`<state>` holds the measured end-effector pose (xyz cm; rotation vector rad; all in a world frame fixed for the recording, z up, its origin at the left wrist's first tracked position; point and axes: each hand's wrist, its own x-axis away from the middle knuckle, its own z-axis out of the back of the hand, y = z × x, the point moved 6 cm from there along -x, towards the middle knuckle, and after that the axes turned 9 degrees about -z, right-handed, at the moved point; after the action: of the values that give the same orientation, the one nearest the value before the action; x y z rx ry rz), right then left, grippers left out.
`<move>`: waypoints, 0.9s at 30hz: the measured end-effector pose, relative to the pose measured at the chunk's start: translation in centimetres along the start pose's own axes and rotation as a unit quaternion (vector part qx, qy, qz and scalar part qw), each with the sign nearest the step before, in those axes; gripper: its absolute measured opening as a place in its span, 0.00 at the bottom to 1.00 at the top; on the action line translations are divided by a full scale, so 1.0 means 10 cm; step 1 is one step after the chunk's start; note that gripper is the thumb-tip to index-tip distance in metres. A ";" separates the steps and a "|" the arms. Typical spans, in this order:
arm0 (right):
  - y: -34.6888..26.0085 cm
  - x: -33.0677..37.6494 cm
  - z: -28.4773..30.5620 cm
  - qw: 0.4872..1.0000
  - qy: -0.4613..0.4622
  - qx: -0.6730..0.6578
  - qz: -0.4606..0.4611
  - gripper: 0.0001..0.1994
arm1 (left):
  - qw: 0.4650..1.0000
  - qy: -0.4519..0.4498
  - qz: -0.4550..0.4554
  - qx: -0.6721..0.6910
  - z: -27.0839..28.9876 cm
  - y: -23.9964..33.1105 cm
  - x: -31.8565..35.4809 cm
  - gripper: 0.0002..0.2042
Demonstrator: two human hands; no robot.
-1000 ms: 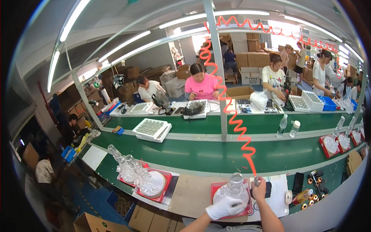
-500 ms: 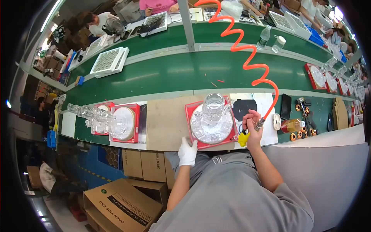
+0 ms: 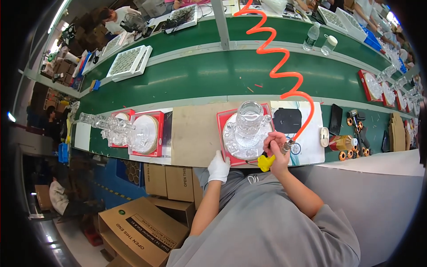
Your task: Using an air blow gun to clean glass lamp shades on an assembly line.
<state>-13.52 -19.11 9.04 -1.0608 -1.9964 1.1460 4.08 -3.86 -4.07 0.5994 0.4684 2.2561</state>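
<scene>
A clear plastic piece with a cylinder [image 3: 249, 118] on top stands on a round white base, set in a square red tray [image 3: 220, 131] at the bench's front edge. My left hand [image 3: 218, 168], in a white glove, grips the tray's near left corner. My bare right hand [image 3: 279, 156] is closed around a yellow air blow gun [image 3: 265, 163], held over the tray's near right corner. From the gun's metal fitting [image 3: 287, 146] an orange coiled hose [image 3: 299, 84] rises to the upper edge. The gun's nozzle tip is hard to make out.
To the left, more clear pieces lie tipped over beside red trays [image 3: 159, 133]. A black phone [image 3: 336, 119], a bottle of amber liquid [image 3: 341, 143] and copper-coloured rings [image 3: 342, 155] sit at right. Cardboard boxes [image 3: 142, 231] stand below. Other people work across the bench.
My right hand has brought the blow gun leftward, closer to the clear piece and tray. My left hand stays at the tray's corner. The whole view has shifted slightly.
</scene>
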 end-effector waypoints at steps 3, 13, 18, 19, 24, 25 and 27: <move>-0.18 -0.04 0.25 0.999 0.019 0.015 0.022 0.09 | 1.000 0.011 -0.016 -0.001 0.01 -0.01 0.00 0.16; -0.54 -0.44 0.68 0.989 0.106 0.032 0.100 0.08 | 0.998 0.013 -0.059 -0.027 0.13 -0.19 0.16 0.15; -0.34 -1.07 0.59 0.990 0.065 0.027 0.125 0.06 | 0.983 0.146 -0.109 -0.032 0.44 0.01 0.33 0.14; -0.26 -1.16 0.53 0.991 0.058 0.030 0.121 0.05 | 0.982 0.157 -0.099 -0.037 0.52 0.09 0.40 0.14; -0.25 -1.57 0.03 0.992 0.022 -0.034 0.123 0.07 | 0.923 0.164 -0.347 -0.018 0.50 0.51 0.71 0.10; -0.20 -1.63 -0.09 0.992 0.002 -0.061 0.109 0.07 | 0.924 0.145 -0.353 -0.011 0.43 0.56 0.73 0.10; -0.03 -1.70 -0.25 0.992 -0.027 -0.099 0.067 0.07 | 0.918 0.136 -0.372 -0.005 0.29 0.56 0.71 0.10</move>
<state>-3.16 -32.77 8.66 -1.2926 -2.1444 1.0712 -1.86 -1.90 3.07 0.0578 0.6850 1.6004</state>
